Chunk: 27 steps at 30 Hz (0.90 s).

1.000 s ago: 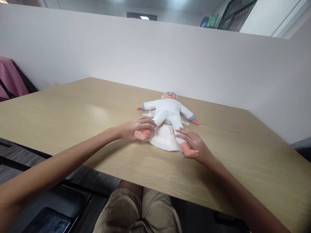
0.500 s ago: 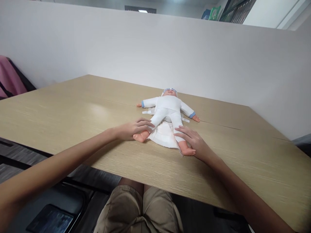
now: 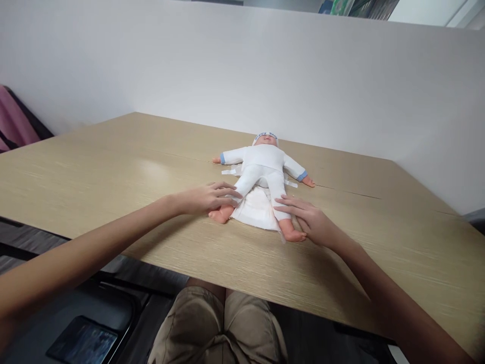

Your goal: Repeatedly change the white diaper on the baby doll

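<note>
A baby doll [image 3: 263, 167] in a white suit with blue cuffs and a cap lies on its back on the wooden table [image 3: 113, 162], arms spread. A white diaper [image 3: 255, 210] lies unfolded under its hips and between its legs. My left hand [image 3: 206, 198] rests on the doll's left-side leg above the bare foot, fingers stretched over it. My right hand [image 3: 312, 222] lies against the other leg near its foot, fingers extended.
A white partition wall [image 3: 242, 76] stands behind the table. A pink item [image 3: 13, 124] shows at the far left. Below the table edge are my knees in tan shorts [image 3: 212, 328] and a dark phone-like object [image 3: 81, 344] on a seat.
The view has tilted down a little. Both hands stay on the doll's legs, their fingers now flatter; the doll and diaper have barely moved.
</note>
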Each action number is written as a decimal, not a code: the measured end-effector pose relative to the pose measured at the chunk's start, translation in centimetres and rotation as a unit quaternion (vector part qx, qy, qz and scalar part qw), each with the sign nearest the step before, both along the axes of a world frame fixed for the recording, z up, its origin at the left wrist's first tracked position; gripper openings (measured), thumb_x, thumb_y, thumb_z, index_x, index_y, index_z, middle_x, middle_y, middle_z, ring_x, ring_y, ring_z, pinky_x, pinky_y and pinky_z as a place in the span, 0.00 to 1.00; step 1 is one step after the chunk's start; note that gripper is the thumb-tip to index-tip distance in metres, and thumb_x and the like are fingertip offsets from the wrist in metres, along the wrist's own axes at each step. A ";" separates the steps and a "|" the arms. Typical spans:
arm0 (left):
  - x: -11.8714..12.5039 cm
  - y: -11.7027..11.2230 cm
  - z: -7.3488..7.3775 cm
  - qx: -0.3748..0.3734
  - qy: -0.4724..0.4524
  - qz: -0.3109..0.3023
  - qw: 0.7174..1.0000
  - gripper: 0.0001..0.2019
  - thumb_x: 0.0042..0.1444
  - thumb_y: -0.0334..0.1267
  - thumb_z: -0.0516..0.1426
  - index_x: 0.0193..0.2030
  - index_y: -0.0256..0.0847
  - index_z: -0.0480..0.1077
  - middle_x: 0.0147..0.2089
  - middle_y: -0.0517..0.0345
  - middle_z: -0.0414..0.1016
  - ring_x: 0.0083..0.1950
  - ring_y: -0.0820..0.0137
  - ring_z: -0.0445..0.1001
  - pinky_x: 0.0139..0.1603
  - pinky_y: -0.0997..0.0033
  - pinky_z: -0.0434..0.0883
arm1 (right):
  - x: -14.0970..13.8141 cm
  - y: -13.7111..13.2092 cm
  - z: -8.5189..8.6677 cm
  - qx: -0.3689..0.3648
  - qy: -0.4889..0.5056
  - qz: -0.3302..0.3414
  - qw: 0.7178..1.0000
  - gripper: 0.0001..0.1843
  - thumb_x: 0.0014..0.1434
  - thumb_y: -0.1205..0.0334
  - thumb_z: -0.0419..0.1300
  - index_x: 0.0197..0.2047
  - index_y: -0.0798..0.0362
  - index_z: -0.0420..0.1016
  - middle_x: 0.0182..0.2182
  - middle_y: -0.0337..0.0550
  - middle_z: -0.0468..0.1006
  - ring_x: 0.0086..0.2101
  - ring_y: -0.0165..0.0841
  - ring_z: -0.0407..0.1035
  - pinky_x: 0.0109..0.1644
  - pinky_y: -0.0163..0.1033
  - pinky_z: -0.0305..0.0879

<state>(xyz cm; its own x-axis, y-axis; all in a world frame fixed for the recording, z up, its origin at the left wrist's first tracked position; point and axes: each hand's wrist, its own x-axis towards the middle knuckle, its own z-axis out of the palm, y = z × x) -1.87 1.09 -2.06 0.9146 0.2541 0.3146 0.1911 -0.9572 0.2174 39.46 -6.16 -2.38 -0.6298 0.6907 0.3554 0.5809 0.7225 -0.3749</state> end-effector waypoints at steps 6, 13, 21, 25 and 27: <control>1.3 -1.2 1.6 -0.059 0.025 0.063 0.996 0.20 0.73 0.30 0.52 0.63 0.49 0.79 0.70 0.50 0.78 0.69 0.52 0.71 0.71 0.47 0.72 | -1.7 -1.8 0.6 -0.018 -0.016 -0.056 0.998 0.24 0.78 0.49 0.58 0.72 0.43 0.76 0.71 0.47 0.78 0.74 0.50 0.67 0.79 0.66 0.65; 4.4 -3.3 0.0 0.045 0.026 0.184 0.982 0.20 0.63 0.54 0.67 0.53 0.42 0.78 0.61 0.42 0.77 0.56 0.47 0.70 0.60 0.45 0.73 | -5.0 -4.1 -1.7 0.092 -0.077 -0.123 0.985 0.27 0.74 0.52 0.63 0.73 0.49 0.74 0.71 0.60 0.74 0.74 0.58 0.64 0.75 0.68 0.69; 5.3 0.3 3.2 -0.111 -0.109 0.218 0.964 0.12 0.74 0.45 0.56 0.46 0.43 0.79 0.44 0.53 0.82 0.47 0.59 0.76 0.51 0.59 0.70 | -4.1 0.3 2.3 0.013 -0.014 -0.191 0.981 0.17 0.77 0.55 0.52 0.45 0.46 0.83 0.40 0.49 0.87 0.39 0.46 0.79 0.44 0.49 0.75; 7.4 5.5 5.9 -0.168 -0.166 0.249 0.939 0.14 0.72 0.50 0.56 0.43 0.42 0.76 0.44 0.55 0.81 0.47 0.60 0.76 0.51 0.62 0.68 | -3.0 6.0 5.5 -0.021 0.080 -0.226 0.971 0.19 0.76 0.46 0.56 0.39 0.47 0.80 0.35 0.44 0.83 0.36 0.42 0.74 0.45 0.45 0.69; 8.7 8.5 6.6 -0.222 -0.184 0.261 0.921 0.14 0.71 0.51 0.57 0.42 0.42 0.74 0.42 0.57 0.79 0.45 0.62 0.74 0.49 0.64 0.67 | -2.8 9.4 5.9 -0.066 0.155 -0.242 0.955 0.21 0.72 0.41 0.60 0.37 0.48 0.80 0.36 0.44 0.83 0.41 0.44 0.75 0.48 0.45 0.68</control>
